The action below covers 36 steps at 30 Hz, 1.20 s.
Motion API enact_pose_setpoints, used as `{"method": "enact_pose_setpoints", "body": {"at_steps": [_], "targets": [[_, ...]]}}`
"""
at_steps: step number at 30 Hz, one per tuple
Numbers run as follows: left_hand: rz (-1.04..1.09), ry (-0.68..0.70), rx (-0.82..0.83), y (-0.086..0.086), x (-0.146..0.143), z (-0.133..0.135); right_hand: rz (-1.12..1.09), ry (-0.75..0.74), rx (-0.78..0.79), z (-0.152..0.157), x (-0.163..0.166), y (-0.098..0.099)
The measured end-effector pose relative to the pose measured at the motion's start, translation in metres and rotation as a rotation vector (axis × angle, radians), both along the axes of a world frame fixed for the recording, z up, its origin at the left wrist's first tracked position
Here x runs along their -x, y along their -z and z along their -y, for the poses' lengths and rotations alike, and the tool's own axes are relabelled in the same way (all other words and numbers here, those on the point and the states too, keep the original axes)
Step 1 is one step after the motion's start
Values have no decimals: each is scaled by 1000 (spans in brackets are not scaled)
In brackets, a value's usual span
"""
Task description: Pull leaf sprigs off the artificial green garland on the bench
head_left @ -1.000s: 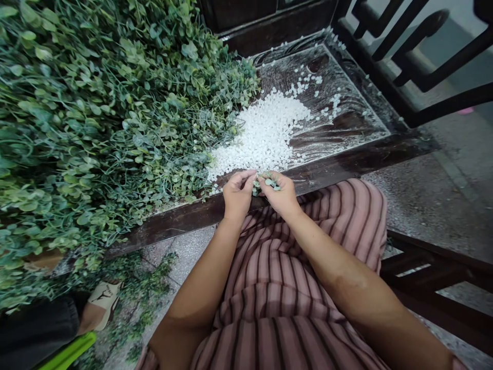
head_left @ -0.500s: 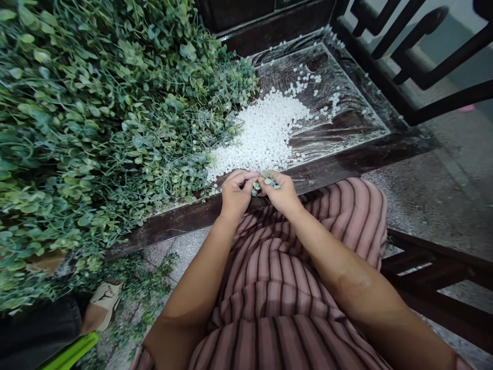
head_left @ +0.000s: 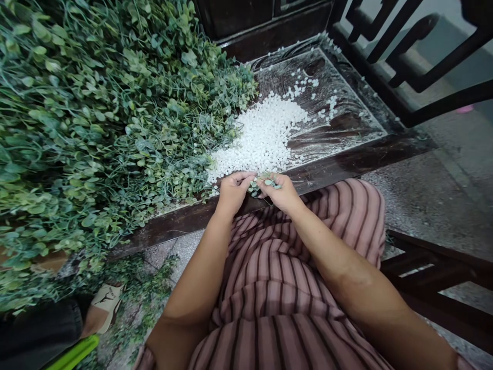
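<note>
My left hand and my right hand meet at the near edge of a dark wooden table. Between their fingertips is a small sprig of pale green artificial leaves, pinched by both hands. Just beyond the hands lies a heap of small white beads on the tabletop. A big pile of green artificial foliage covers the left of the table, touching the beads.
My lap in striped pink cloth is below the hands. A dark wooden chair back stands at the right, a chair rail at lower right. Another person's shoe and more foliage lie on the floor at lower left.
Both hands stay together on the sprig; the fingers shift slightly. The view has drifted a little.
</note>
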<state>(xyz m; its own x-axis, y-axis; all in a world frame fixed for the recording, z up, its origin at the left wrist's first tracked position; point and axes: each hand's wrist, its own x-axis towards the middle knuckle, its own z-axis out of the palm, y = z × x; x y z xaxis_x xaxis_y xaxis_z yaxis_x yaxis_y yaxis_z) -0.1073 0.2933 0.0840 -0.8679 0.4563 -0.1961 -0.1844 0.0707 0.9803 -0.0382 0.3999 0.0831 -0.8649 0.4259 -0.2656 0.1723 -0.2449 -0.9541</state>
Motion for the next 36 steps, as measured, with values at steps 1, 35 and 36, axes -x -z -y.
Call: {"method": "enact_pose_setpoints", "body": {"at_steps": [1,35,36], "targets": [[18,5,-9,-1,1,0,1,-2,6,0,0,0],[-514,37,287,-18,-8,21,-21,26,-112,3,0,8],[-505,51,299,-16,-8,19,-28,26,-147,3,-1,9]]}}
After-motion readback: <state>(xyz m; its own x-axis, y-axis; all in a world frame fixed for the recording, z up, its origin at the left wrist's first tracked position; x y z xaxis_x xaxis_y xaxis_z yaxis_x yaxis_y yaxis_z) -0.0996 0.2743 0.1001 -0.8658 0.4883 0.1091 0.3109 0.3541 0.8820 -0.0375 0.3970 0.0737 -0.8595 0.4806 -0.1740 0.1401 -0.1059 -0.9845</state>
